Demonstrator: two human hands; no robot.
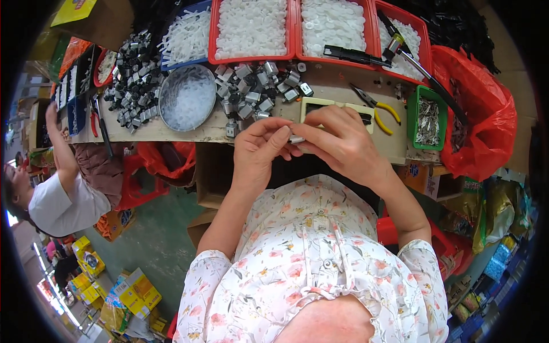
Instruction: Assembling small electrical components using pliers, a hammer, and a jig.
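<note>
In front of my body, just off the bench's near edge, my left hand (258, 153) and my right hand (345, 144) meet, fingers closed around a small silver metal part (296, 138). Fingers cover most of it, so its full shape is hidden. Behind my right hand sits a cream block-like fixture (310, 105), partly covered by that hand. A heap of small silver-and-black motor-like parts (251, 94) lies beyond my left hand. Pliers with yellow handles (384, 114) rest to the right of the fixture.
Red trays (294, 28) of white plastic pieces line the back. A round metal dish (163, 108) stands left. A hammer (420, 67) leans across the right tray, near a green basket (439, 137) of metal pins and a red bag (486, 123). Another person (68, 188) works at far left.
</note>
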